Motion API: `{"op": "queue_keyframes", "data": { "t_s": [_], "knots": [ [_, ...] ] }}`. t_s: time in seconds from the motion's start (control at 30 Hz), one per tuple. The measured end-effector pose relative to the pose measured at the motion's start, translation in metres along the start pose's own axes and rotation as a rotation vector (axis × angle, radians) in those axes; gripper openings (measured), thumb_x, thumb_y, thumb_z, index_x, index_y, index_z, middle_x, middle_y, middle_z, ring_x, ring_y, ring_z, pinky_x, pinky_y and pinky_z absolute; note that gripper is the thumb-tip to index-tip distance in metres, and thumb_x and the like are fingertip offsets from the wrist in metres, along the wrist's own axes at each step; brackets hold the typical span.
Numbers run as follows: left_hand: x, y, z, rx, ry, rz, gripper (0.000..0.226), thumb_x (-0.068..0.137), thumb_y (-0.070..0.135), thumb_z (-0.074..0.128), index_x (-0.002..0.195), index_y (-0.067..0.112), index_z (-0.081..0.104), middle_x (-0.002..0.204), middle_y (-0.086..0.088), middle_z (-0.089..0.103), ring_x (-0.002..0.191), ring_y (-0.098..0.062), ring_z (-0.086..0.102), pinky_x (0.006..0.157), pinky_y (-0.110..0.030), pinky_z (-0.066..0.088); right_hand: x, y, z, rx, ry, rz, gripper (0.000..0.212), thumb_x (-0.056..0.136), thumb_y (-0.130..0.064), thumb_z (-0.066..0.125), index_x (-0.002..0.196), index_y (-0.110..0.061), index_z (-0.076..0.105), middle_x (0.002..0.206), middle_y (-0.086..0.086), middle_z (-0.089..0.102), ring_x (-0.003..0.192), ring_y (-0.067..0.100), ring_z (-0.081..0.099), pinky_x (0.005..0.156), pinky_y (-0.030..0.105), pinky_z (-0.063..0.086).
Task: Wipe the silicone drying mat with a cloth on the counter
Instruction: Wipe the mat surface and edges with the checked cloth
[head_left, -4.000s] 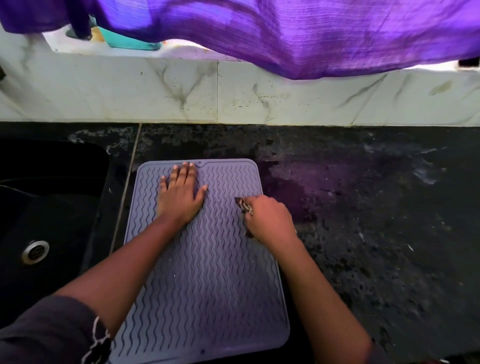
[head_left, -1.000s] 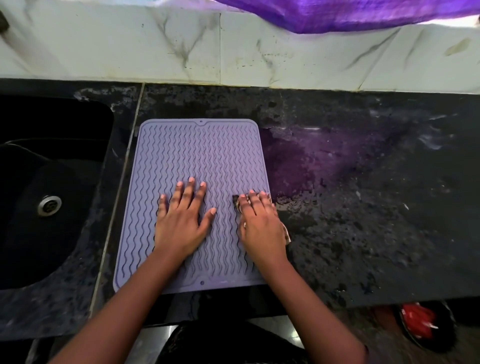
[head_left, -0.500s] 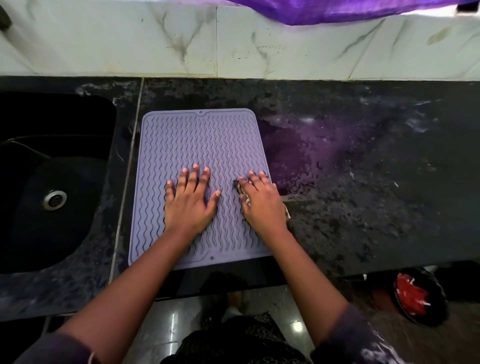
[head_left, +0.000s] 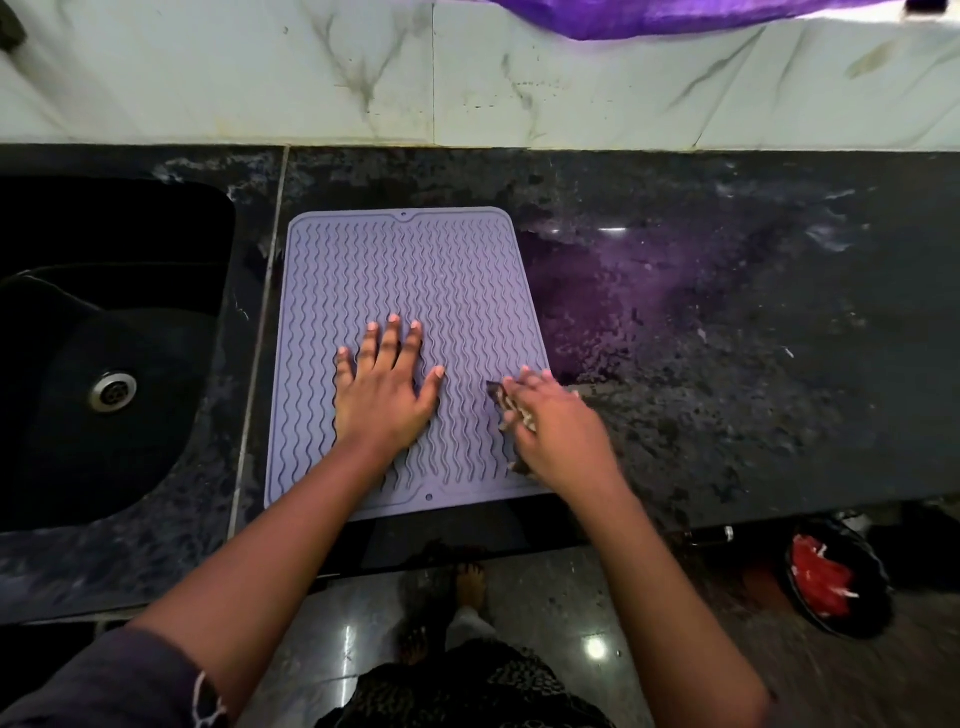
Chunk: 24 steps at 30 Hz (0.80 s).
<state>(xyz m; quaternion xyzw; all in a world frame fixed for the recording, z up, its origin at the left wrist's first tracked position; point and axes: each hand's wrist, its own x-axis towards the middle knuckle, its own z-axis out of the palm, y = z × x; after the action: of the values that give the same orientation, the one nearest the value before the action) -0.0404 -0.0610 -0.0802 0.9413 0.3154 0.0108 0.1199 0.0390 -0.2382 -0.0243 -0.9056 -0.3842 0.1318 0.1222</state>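
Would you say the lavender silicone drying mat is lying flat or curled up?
Flat. The lavender silicone drying mat lies spread on the black counter, every visible edge down, under the flat left hand.

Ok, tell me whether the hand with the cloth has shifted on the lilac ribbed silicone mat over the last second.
Yes. The right hand has slid right and nearer, now overhanging the mat's right edge toward its near corner.

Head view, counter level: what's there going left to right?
Sink drain → left hand flat on the silicone mat → right hand pressing the cloth at the mat's right edge → bare black counter.
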Motion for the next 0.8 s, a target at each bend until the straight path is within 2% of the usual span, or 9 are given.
{"op": "queue_keyframes", "data": {
  "t_s": [0.07, 0.17, 0.33, 0.37, 0.47, 0.53, 0.63, 0.7, 0.8],
  "knots": [
    [0.000, 0.000, 0.001, 0.013, 0.004, 0.007, 0.065, 0.094, 0.058, 0.016, 0.151, 0.030, 0.001, 0.161, 0.001, -0.001, 0.147, -0.021, -0.005, 0.116, -0.048, -0.006, 0.003, -0.005, 0.025, -0.006, 0.053, -0.019, 0.047, 0.096, -0.028, 0.042, 0.142, -0.022, 0.036, 0.153, 0.001, 0.030, 0.143, 0.019, 0.018, 0.116, 0.043, 0.012],
    [0.000, 0.000, 0.000, 0.012, 0.011, 0.007, 0.065, 0.094, 0.058, 0.016, 0.151, 0.030, 0.002, 0.161, 0.000, 0.000, 0.147, -0.021, -0.004, 0.116, -0.048, -0.005, -0.004, -0.001, 0.033, -0.004, 0.052, -0.037, 0.046, 0.093, -0.020, 0.046, 0.139, -0.015, 0.042, 0.148, 0.007, 0.038, 0.141, 0.024, 0.025, 0.116, 0.041, 0.018],
    [0.000, 0.000, 0.000, 0.013, 0.004, 0.005, 0.065, 0.094, 0.059, 0.016, 0.151, 0.030, 0.002, 0.161, 0.001, 0.000, 0.147, -0.021, -0.004, 0.116, -0.048, -0.005, -0.056, 0.001, 0.029, -0.116, -0.064, -0.132, 0.047, 0.080, -0.010, 0.053, 0.127, -0.011, 0.057, 0.133, 0.011, 0.056, 0.126, 0.031, 0.049, 0.101, 0.045, 0.044],
    [0.000, 0.000, 0.000, 0.014, 0.002, 0.006, 0.065, 0.094, 0.059, 0.016, 0.151, 0.030, 0.002, 0.161, 0.001, 0.000, 0.147, -0.021, -0.004, 0.116, -0.048, -0.005, -0.065, 0.000, 0.026, -0.117, -0.088, -0.131, 0.046, 0.080, -0.010, 0.051, 0.126, -0.013, 0.057, 0.133, 0.011, 0.056, 0.126, 0.031, 0.049, 0.101, 0.043, 0.043],
    [0.000, 0.000, 0.000, 0.016, 0.000, 0.008, 0.066, 0.094, 0.059, 0.016, 0.151, 0.030, 0.001, 0.161, 0.001, 0.000, 0.147, -0.021, -0.005, 0.116, -0.049, -0.005, -0.067, 0.002, 0.008, -0.017, -0.160, -0.110, 0.043, 0.094, -0.016, 0.042, 0.136, -0.023, 0.046, 0.149, 0.000, 0.037, 0.136, 0.020, 0.035, 0.110, 0.032, 0.029],
    [0.000, 0.000, 0.000, 0.017, -0.003, 0.010, 0.065, 0.094, 0.058, 0.016, 0.151, 0.029, 0.000, 0.161, 0.000, -0.001, 0.147, -0.022, -0.005, 0.116, -0.049, -0.005, -0.054, 0.005, -0.001, 0.045, -0.094, -0.025, 0.043, 0.095, -0.022, 0.045, 0.137, -0.030, 0.044, 0.150, -0.007, 0.035, 0.133, 0.016, 0.039, 0.108, 0.031, 0.032],
    [-0.001, 0.001, 0.000, 0.014, 0.007, 0.011, 0.065, 0.094, 0.058, 0.017, 0.151, 0.029, 0.002, 0.161, 0.000, 0.000, 0.147, -0.022, -0.004, 0.116, -0.049, -0.004, -0.035, 0.002, 0.010, 0.061, 0.028, 0.017, 0.047, 0.095, -0.021, 0.047, 0.141, -0.027, 0.038, 0.152, -0.003, 0.030, 0.142, 0.017, 0.023, 0.116, 0.038, 0.016],
    [0.001, 0.001, 0.000, 0.008, 0.008, 0.008, 0.065, 0.094, 0.058, 0.017, 0.151, 0.029, 0.002, 0.161, 0.000, 0.000, 0.147, -0.022, -0.004, 0.116, -0.049, -0.005, -0.033, 0.001, 0.025, 0.029, 0.048, -0.019, 0.047, 0.092, -0.017, 0.050, 0.138, -0.020, 0.043, 0.149, 0.003, 0.037, 0.141, 0.024, 0.024, 0.116, 0.047, 0.019],
    [0.001, 0.000, 0.000, 0.013, 0.008, 0.004, 0.065, 0.094, 0.058, 0.017, 0.151, 0.029, 0.002, 0.161, 0.000, 0.001, 0.147, -0.022, -0.004, 0.116, -0.049, -0.005, -0.051, 0.008, 0.032, 0.009, 0.074, -0.047, 0.041, 0.087, -0.015, 0.049, 0.127, -0.013, 0.057, 0.136, 0.010, 0.054, 0.131, 0.030, 0.042, 0.110, 0.044, 0.030]
  ]
}}
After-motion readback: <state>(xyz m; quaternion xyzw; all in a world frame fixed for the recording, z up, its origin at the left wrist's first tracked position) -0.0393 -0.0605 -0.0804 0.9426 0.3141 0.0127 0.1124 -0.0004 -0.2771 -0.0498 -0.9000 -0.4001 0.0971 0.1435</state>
